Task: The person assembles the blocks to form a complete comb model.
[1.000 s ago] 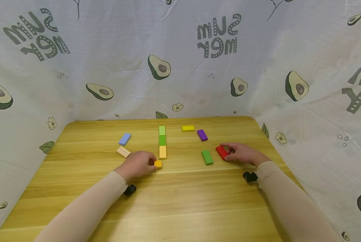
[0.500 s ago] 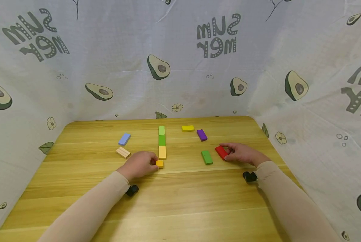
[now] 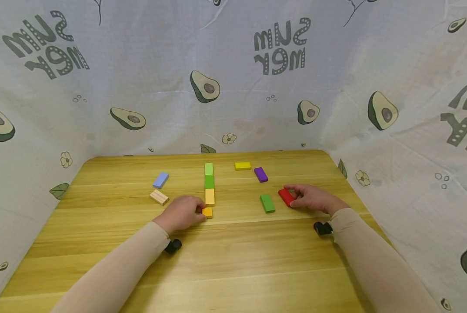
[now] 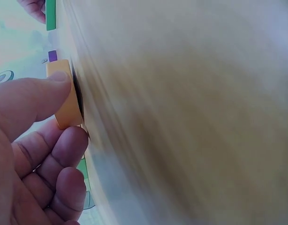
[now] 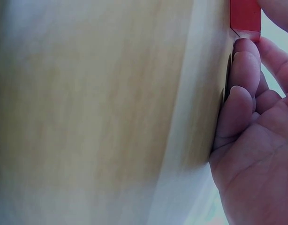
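Observation:
My left hand [image 3: 181, 213] pinches an orange block [image 3: 208, 213] low over the table. In the left wrist view the thumb lies along one face of that block [image 4: 64, 108]. The orange block is just below the near end of a straight column: light green block [image 3: 208, 168], green block [image 3: 209, 181], pale orange block [image 3: 210, 197]. At the right, my right hand [image 3: 315, 199] holds a red block [image 3: 286, 197] between thumb and fingers, flat on the table. The right wrist view shows only one end of the red block [image 5: 246, 18], with the other fingers curled beside it.
Left of the column lie a blue block [image 3: 161, 180] and a plain wood block [image 3: 159, 197]. To its right are a yellow block [image 3: 243, 166], a purple block [image 3: 261, 174] and another green block [image 3: 267, 203]. A printed cloth [image 3: 233, 117] hangs around the wooden table [image 3: 233, 261].
My left hand has slid slightly to the right with the orange block, bringing it under the column's near end. My right hand and the red block have stayed in place.

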Demonstrator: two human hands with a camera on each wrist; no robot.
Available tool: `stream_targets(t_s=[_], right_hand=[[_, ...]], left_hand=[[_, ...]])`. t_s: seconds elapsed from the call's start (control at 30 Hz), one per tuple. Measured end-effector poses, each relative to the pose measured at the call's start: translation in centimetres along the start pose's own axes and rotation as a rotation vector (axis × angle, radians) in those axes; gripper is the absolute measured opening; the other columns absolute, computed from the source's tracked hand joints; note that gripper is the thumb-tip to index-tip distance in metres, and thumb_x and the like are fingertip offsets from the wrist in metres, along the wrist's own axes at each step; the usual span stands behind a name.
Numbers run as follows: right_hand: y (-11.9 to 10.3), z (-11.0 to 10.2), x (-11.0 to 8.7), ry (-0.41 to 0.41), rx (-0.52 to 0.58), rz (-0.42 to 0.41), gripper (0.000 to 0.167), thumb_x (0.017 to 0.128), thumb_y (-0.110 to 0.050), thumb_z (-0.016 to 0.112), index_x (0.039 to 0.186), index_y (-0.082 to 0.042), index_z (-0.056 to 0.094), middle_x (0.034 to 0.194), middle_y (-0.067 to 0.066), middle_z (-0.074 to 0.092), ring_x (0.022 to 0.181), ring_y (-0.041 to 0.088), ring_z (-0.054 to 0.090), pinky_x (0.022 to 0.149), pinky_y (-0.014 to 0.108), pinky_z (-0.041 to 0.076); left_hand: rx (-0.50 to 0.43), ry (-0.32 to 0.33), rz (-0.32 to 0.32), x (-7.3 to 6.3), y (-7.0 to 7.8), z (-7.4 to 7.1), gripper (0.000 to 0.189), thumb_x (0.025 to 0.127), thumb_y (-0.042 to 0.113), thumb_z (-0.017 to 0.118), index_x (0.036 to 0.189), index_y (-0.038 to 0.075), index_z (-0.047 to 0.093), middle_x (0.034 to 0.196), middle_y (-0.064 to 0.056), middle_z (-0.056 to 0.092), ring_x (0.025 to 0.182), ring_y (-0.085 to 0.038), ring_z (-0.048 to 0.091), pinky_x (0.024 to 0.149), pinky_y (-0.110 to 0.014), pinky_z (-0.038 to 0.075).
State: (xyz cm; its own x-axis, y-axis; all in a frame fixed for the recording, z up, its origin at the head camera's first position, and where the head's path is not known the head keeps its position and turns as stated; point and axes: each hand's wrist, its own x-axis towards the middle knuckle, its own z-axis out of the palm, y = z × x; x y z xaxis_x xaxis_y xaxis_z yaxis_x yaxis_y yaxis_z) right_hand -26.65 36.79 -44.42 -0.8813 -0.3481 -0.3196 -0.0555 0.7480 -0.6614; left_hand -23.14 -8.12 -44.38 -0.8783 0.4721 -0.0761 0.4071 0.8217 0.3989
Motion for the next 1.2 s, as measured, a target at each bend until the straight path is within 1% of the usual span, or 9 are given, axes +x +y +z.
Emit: stream_targets(t_s=[0.2, 0.47, 0.73, 0.87, 1.2], right_hand=[[0.10, 0.06, 0.05, -0.001, 0.010, -0.002, 0.076, 0.095, -0.020, 0.078, 0.159, 0.000, 0.042, 0.115, 0.015, 0.060, 0.100, 0.024, 0.052, 0.086, 0.034, 0.046], [-0.09, 0.12, 0.07, -0.001, 0.027, 0.013, 0.076, 0.095, -0.021, 0.078, 0.159, -0.002, 0.042, 0.117, 0.015, 0.060, 0.101, 0.025, 0.053, 0.087, 0.034, 0.046], [0.01, 0.00, 0.05, -0.004, 0.018, 0.008, 0.076, 0.095, -0.020, 0.078, 0.159, 0.000, 0.042, 0.116, 0.015, 0.060, 0.100, 0.025, 0.053, 0.086, 0.034, 0.047], [-0.05, -0.02, 0.01, -0.003, 0.013, 0.004, 0.076, 0.095, -0.020, 0.079, 0.158, 0.000, 0.042, 0.114, 0.015, 0.059, 0.100, 0.025, 0.053, 0.086, 0.034, 0.046], [-0.10, 0.00, -0.11, 0.001, 0.015, 0.010, 0.076, 0.094, -0.021, 0.079, 0.158, 0.000, 0.043, 0.115, 0.015, 0.059, 0.101, 0.025, 0.053, 0.086, 0.034, 0.046]], left_hand=[[-0.018, 0.000, -0.009, 0.16, 0.15, 0.01, 0.028, 0.091, 0.029, 0.083, 0.112, 0.011, 0.077, 0.086, 0.006, 0.067, 0.080, -0.013, 0.057, 0.082, -0.035, 0.051], [-0.070, -0.003, -0.048, 0.14, -0.06, 0.10, 0.030, 0.090, 0.032, 0.085, 0.112, 0.014, 0.074, 0.092, 0.005, 0.068, 0.083, -0.013, 0.058, 0.084, -0.036, 0.052], [-0.108, -0.001, -0.054, 0.11, 0.20, -0.03, 0.027, 0.091, 0.030, 0.084, 0.108, 0.014, 0.070, 0.092, 0.005, 0.067, 0.081, -0.015, 0.057, 0.081, -0.035, 0.051], [-0.118, 0.000, -0.071, 0.25, 0.24, 0.09, 0.026, 0.091, 0.031, 0.084, 0.106, 0.015, 0.069, 0.090, 0.005, 0.066, 0.080, -0.015, 0.057, 0.080, -0.035, 0.050], [-0.127, 0.008, -0.084, 0.47, 0.19, 0.27, 0.027, 0.091, 0.031, 0.084, 0.104, 0.015, 0.068, 0.090, 0.005, 0.066, 0.079, -0.015, 0.057, 0.079, -0.034, 0.050]])
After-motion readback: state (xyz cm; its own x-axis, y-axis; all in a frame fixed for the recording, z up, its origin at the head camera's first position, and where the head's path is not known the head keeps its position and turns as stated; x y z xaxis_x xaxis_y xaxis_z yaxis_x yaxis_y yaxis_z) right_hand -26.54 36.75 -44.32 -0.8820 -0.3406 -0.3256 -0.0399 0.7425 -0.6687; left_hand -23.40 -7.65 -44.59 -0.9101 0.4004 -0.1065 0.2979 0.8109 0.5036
